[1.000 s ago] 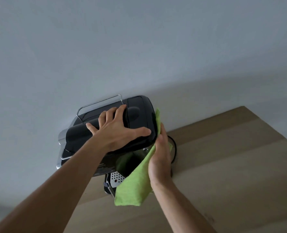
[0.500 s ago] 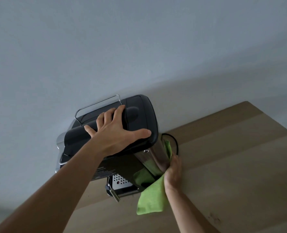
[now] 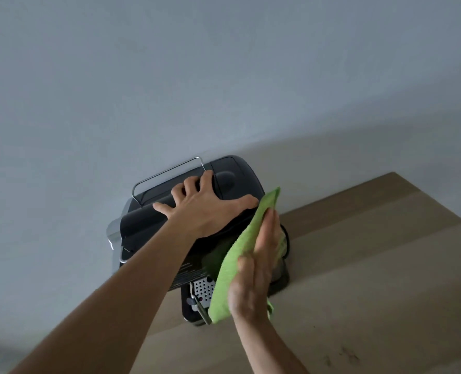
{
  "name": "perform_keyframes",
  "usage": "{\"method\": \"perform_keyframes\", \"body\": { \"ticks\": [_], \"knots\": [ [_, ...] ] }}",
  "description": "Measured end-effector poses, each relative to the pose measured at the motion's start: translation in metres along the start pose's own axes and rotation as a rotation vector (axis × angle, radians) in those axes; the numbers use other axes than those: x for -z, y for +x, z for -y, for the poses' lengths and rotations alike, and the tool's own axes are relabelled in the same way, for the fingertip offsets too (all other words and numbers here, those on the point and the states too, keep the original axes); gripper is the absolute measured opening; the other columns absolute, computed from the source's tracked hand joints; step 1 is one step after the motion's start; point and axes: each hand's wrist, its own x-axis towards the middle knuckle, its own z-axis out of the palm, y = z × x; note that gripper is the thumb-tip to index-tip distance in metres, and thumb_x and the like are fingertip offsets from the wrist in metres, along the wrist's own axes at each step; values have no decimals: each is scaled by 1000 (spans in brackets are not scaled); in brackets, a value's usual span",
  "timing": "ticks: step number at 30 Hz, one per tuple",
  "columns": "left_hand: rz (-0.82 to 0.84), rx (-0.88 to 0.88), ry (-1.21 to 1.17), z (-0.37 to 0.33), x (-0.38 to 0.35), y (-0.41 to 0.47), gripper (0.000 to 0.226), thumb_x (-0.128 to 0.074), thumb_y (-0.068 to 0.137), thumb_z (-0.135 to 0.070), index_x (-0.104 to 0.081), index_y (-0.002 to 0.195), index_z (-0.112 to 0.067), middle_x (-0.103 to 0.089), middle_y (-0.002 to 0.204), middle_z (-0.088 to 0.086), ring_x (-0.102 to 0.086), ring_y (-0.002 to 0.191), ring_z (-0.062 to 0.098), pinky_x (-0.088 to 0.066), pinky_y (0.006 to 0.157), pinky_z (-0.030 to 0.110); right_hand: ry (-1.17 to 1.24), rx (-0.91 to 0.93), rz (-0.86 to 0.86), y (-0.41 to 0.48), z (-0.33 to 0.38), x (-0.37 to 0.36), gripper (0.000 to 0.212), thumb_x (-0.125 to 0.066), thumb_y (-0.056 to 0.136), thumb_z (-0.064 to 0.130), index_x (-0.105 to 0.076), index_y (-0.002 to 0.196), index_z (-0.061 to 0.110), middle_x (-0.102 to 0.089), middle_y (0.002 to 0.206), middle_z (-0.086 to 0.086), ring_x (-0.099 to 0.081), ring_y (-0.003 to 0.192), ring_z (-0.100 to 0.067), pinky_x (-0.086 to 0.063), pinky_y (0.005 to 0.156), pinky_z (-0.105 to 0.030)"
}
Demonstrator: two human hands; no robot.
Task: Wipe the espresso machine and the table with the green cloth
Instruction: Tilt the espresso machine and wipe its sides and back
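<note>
A black and steel espresso machine (image 3: 232, 174) stands on the wooden table (image 3: 372, 252) against the wall. My left hand (image 3: 202, 209) lies spread flat on its black top, fingers straight, thumb at the right edge. The green cloth (image 3: 240, 255) is pressed against the machine's right side by my right hand (image 3: 256, 268), whose straight fingers point up along it. The cloth reaches from the top edge down to the drip tray (image 3: 202, 288). Most of the machine's right side is hidden behind cloth and hand.
A pale grey wall (image 3: 224, 76) rises directly behind the machine. A black power cord (image 3: 287, 238) loops on the table behind my right hand. A few dark specks (image 3: 342, 354) mark the table at the lower right.
My right hand has slid the cloth up the machine's right side, from low near the base to its top edge. My left hand has stayed on the top.
</note>
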Motion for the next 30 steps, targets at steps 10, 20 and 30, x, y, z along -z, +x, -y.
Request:
{"method": "perform_keyframes", "body": {
  "ticks": [10,20,30],
  "knots": [
    [-9,-356,80,55,9,6,100,-13,55,-93,3,146,-51,-12,155,-10,-9,139,26,-7,112,50,-358,75,-68,-4,-16,-19,57,-15,99,45,2,149,24,-10,156,-4,-10,144,-21,-8,116,-44],
    [-5,-348,20,53,5,8,93,-27,65,-85,-4,147,-48,-13,154,-9,-8,138,26,-4,111,48,-133,-25,-323,-18,26,-71,53,-23,94,27,-26,145,16,-3,156,-12,-7,144,-28,-11,110,-62],
    [-8,-366,16,55,5,10,93,-24,63,-83,-2,147,-48,-11,155,-7,-6,139,27,-4,111,51,-174,-213,-215,-54,-10,-72,64,-5,93,59,16,146,31,17,157,-3,13,144,-20,5,114,-55]
  ]
}}
